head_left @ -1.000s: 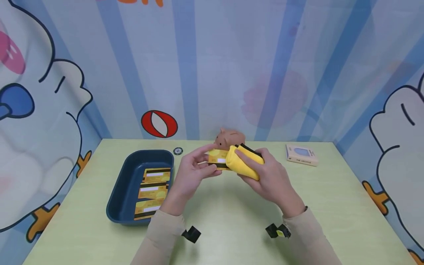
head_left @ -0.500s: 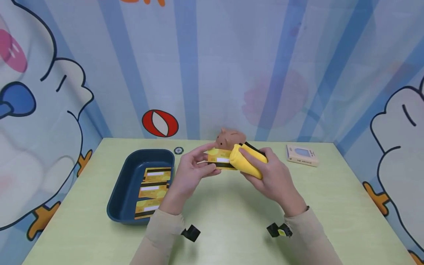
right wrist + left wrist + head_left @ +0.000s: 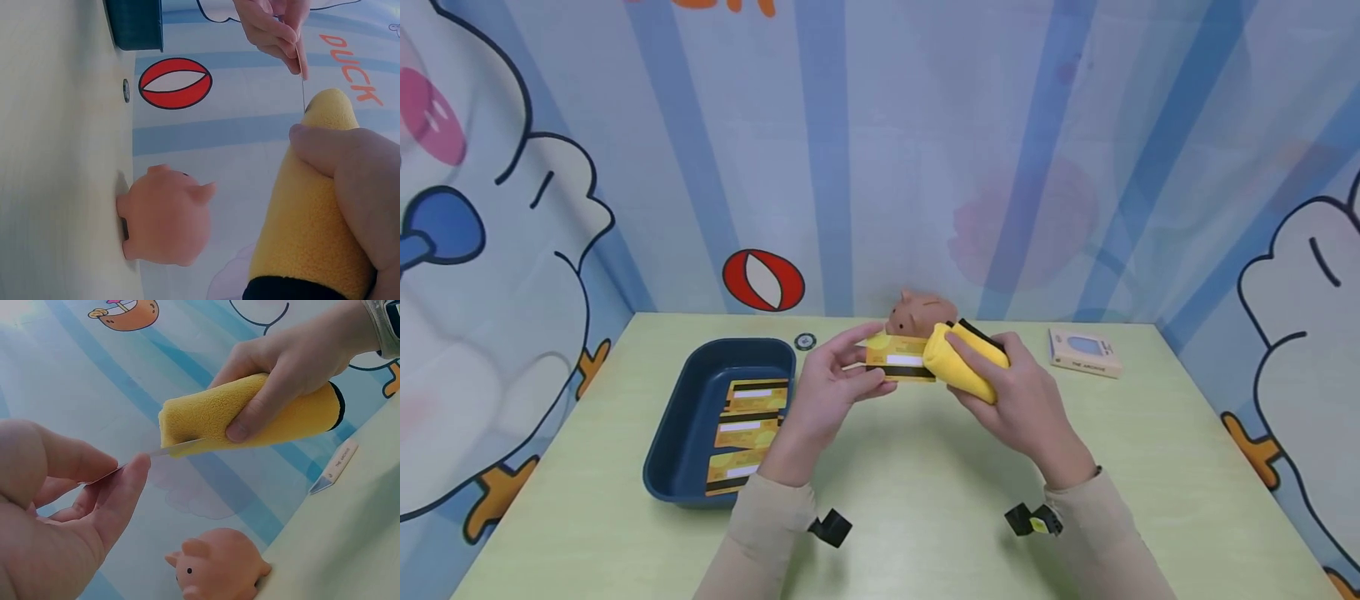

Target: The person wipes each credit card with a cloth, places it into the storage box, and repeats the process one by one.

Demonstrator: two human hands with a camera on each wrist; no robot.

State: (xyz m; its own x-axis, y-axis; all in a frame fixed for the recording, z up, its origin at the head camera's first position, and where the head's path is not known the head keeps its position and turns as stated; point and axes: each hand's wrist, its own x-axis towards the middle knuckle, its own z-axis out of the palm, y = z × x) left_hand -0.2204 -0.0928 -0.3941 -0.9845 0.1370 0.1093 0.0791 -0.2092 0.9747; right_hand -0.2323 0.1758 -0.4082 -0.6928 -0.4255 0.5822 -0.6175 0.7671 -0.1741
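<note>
My left hand (image 3: 831, 387) pinches a yellow card (image 3: 900, 358) with a black stripe by its left end, between thumb and fingers. In my right hand (image 3: 1022, 404) is a rolled yellow cloth (image 3: 958, 362) with black edging. Its tip touches the card's right end; in the left wrist view, the cloth (image 3: 200, 412) overlaps the card's edge and hides part of it. From the right wrist, the card shows edge-on as a thin line beside the cloth (image 3: 312, 225). Both hands are raised above the table.
A dark blue tray (image 3: 681, 433) on the left holds several similar cards (image 3: 756, 395). Behind the hands stands a pink piggy bank (image 3: 928, 310). A round chip (image 3: 805, 341) lies near the tray, and a small box (image 3: 1084, 352) lies at the back right.
The cloth in my right hand has shifted slightly rightward along the card, and more of the card's face shows. My left hand has barely moved.
</note>
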